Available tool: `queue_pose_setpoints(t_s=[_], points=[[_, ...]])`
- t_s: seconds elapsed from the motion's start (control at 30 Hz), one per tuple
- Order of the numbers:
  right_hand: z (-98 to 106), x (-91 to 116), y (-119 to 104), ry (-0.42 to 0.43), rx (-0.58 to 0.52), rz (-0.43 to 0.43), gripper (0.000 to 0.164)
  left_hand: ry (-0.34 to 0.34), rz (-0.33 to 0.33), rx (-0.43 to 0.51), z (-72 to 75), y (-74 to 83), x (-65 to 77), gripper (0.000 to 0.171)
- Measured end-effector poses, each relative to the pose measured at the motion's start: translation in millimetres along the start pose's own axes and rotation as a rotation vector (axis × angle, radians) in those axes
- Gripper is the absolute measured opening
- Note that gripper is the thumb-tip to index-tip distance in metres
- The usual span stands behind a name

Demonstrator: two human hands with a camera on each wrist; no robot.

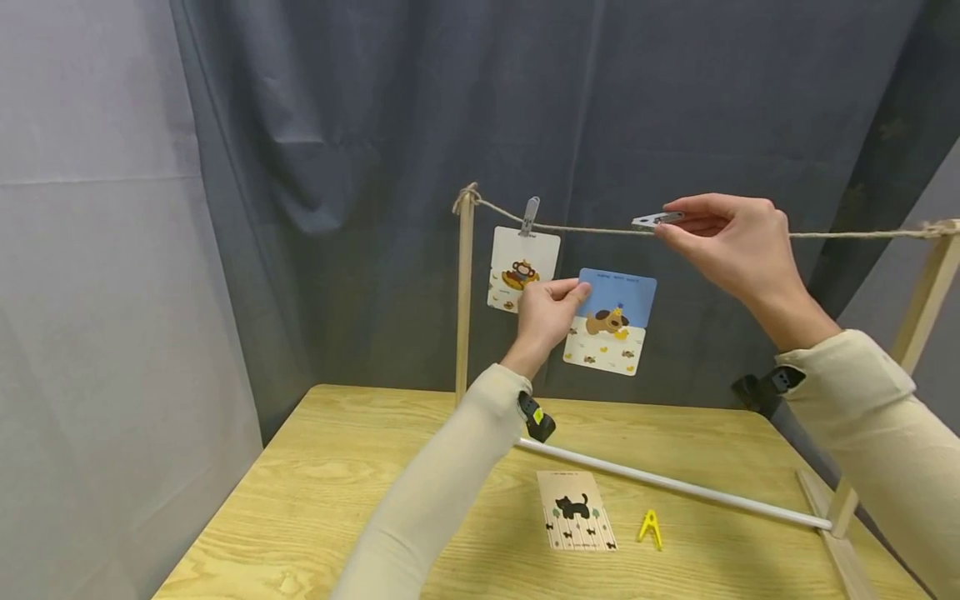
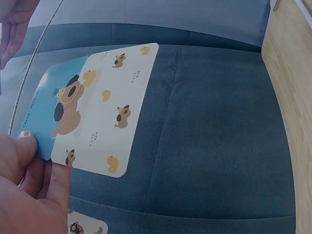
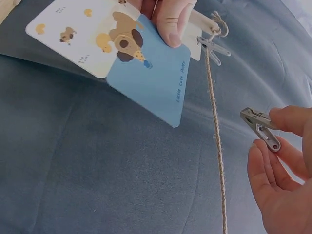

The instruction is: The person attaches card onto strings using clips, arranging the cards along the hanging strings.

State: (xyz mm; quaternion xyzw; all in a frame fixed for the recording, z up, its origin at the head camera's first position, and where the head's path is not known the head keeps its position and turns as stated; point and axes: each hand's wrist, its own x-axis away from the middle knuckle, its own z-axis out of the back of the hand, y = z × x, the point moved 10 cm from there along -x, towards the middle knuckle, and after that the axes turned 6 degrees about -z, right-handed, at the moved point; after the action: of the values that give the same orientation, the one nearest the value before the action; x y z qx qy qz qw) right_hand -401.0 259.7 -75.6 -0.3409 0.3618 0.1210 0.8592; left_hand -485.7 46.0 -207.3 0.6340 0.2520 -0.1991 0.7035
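My left hand (image 1: 546, 318) pinches the left edge of a blue-and-white card with a brown puppy (image 1: 609, 321), thumb in front. The card hangs just below a twine line (image 1: 592, 230). At the line's height, my right hand (image 1: 738, 242) holds a grey clothespin (image 1: 657, 220) between thumb and fingers; in the right wrist view the grey clothespin (image 3: 262, 127) is beside the twine, apart from it. Left of the puppy card, a white monkey card (image 1: 517, 258) hangs from the twine under another grey clothespin (image 1: 530, 216), its lower right corner partly behind my left hand.
Wooden posts (image 1: 464, 292) hold the twine at both ends, joined low down by a white rod (image 1: 675, 482). On the wooden table (image 1: 360, 467) lie a pink card with a black cat (image 1: 576, 510) and a yellow clothespin (image 1: 650, 528). A dark curtain (image 1: 375, 167) hangs behind.
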Motion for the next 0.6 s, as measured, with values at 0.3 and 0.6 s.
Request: queue_pose_setpoints(t_s=[0.3, 0.6], points=[[-2.0, -15.0, -4.1, -0.014, 0.018, 0.010, 0.045, -0.006, -0.005, 0.012, -4.1, 5.2, -0.5, 0.022], [-7.4, -30.1, -10.2, -0.013, 0.067, 0.058, 0.042, 0.012, -0.007, -0.019, -3.6, 6.7, -4.7, 0.021]])
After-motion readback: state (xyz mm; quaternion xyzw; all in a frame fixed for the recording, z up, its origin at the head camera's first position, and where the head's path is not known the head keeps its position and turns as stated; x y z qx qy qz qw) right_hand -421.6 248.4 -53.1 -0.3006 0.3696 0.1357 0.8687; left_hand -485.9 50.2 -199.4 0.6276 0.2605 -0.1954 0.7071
